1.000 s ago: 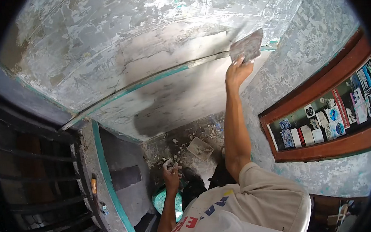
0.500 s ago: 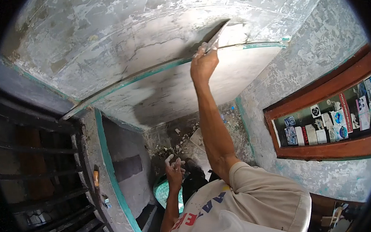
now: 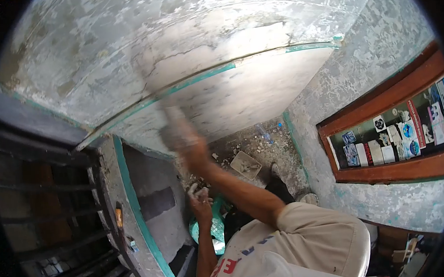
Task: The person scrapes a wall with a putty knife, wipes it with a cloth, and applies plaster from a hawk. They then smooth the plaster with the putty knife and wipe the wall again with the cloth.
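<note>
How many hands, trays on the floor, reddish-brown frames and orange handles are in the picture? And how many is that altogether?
Hands: 2 (left hand, blurry right hand)
Floor tray: 1
Reddish-brown frame: 1
Orange handle: 1
Total: 5

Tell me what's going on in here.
A person's right hand, blurred, holds a flat grey-brown tool in front of the patchy grey-and-white wall; whether tool and wall touch is unclear. The pale-smeared left hand is half-curled near a speckled teal container. A beige rectangular tray lies on the debris-strewn grey floor.
</note>
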Demonstrator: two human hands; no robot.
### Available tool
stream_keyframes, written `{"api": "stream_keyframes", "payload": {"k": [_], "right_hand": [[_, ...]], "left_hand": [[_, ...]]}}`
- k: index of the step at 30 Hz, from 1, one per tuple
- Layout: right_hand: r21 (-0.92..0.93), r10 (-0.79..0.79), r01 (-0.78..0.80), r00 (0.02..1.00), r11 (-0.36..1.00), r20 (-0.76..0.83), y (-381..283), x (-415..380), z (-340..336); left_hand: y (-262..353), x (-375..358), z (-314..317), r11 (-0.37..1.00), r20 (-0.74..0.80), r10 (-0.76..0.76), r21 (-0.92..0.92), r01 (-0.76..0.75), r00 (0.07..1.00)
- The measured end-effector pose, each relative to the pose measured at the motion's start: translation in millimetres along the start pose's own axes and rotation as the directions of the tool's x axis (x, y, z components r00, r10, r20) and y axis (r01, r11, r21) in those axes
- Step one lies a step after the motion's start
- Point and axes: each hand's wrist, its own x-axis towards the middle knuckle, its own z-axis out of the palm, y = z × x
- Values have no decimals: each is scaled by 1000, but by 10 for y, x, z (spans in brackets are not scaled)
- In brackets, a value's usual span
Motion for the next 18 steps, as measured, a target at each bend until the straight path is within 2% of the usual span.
{"api": "stream_keyframes", "payload": {"k": [1,2,3,4,5,7,9,10,11,12,14,15,17,18], "right_hand": [[-350,292,-260,956,900,38,109,-108,-458],[-415,509,-537,840,734,-186,295,-193,-791],[-478,270,-469,863,743,-428,883,-414,-1135],[-239,491,-716,646,656,-585,1026,-277,-1496],[-489,153,-535,767,689,-623,1404,-332,-1824],[-505,66,-499,755,704,-653,1616,-76,-2210],[-626,-97,-330,831,707,-547,2037,20,-2413],[-138,199,-406,681,903,-705,2328,96,-2379],[-485,-22,-337,803,807,-595,2299,231,-2362],[-488,24,-383,805,784,-593,2252,354,-2265],[-326,117,-374,792,868,-599,2316,530,-2016],[-317,132,-383,791,868,-597,2263,552,-1906],[-328,116,-409,757,852,-643,2139,636,-1660],[-303,144,-414,762,859,-632,2034,630,-1501]], "left_hand": [[238,80,-54,998,-40,-28,61,30,999],[242,283,-138,976,-87,176,143,-163,981],[254,495,-212,911,-112,374,228,-343,921],[491,640,-235,810,-140,493,435,-394,859],[852,783,-225,665,-138,614,620,-416,777],[1454,1040,-212,400,-38,785,793,-459,618],[1841,1419,-309,54,132,883,924,-378,451],[2003,1576,-349,-12,191,882,923,-384,430],[2135,1706,-368,-76,246,879,918,-388,410],[2250,1808,-372,-84,254,874,918,-388,413],[2379,1937,-386,-231,372,823,910,-345,430],[2388,1995,-376,-236,374,816,911,-338,440],[2430,2118,-412,-276,376,752,926,-259,542],[2449,2164,-453,-282,362,745,932,-229,559]]}}
